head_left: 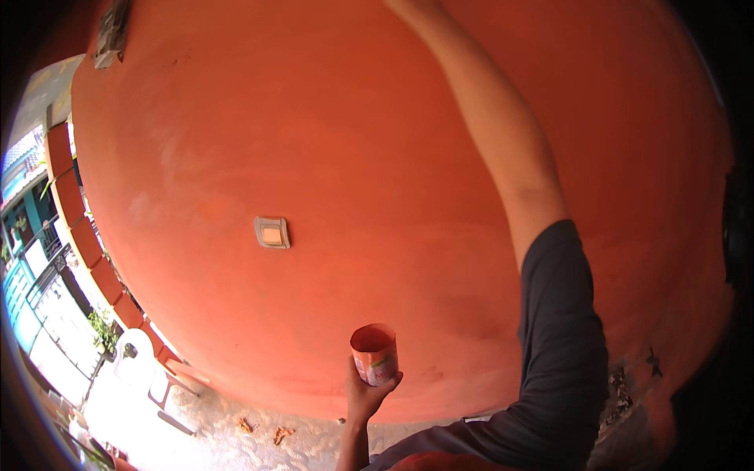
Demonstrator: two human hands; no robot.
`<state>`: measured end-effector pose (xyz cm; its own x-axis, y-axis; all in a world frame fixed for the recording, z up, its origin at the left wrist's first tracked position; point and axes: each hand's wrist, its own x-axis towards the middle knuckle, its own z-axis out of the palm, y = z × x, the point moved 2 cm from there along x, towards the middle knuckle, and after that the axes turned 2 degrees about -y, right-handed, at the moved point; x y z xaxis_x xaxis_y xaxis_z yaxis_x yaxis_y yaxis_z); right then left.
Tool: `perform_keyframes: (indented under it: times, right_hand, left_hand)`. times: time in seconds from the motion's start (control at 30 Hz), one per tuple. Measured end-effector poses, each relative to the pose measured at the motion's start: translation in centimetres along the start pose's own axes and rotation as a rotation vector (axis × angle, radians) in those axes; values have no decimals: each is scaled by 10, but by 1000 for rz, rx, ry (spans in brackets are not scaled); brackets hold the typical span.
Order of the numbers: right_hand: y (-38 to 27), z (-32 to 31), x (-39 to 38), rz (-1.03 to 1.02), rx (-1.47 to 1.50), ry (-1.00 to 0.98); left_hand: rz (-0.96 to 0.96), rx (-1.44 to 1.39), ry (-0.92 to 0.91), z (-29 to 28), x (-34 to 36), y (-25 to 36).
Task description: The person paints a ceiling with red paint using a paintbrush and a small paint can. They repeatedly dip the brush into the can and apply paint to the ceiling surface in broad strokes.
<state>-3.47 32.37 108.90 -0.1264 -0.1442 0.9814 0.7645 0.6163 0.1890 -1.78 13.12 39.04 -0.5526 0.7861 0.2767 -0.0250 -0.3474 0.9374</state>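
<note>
My left hand [367, 396] is closed round the lower part of a can [375, 366], low in the middle of the view. The can stands roughly upright, its mouth toward me, with an orange-red inside and a printed, paint-smeared outside. How full it is I cannot make out. My right arm [503, 133], in a dark sleeve, stretches up across the orange wall [353, 141] to the top edge. The right hand itself lies beyond that edge, so what it holds or touches is hidden.
A light switch [272, 233] sits on the wall left of the middle. A grey fixture [112, 35] is high at the left. A white plastic chair [135, 353] stands lower left, near a potted plant [102, 328]. Dry leaves [283, 434] lie on the patterned floor [318, 447].
</note>
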Motion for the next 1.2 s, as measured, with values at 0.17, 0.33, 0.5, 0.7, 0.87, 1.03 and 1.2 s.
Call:
perform_keyframes:
  times: [0.17, 0.33, 0.5, 0.7, 0.87, 1.03, 1.2]
  right_hand:
    - [-130, 82, -15, -324, -310, 160]
    - [-195, 101, 0, -345, 458, 171]
    - [-115, 82, 33, -113, 721, 99]
    - [99, 22, 62, 326, 801, 262]
    - [267, -46, 42, 496, 807, 378]
    - [351, -101, 20, 696, 577, 455]
    - [284, -100, 11, 309, -178, 327]
  left_hand:
    - [13, -19, 18, -4, -3, -11]
    - [39, -32, 39, -10, -3, -14]
    - [63, 20, 74, -10, -7, 13]
    - [37, 57, -10, 1, 4, 19]
    - [24, 43, -89, 10, 15, 10]
    - [8, 19, -164, 15, 19, -5]
    - [-22, 56, -184, 16, 25, -19]
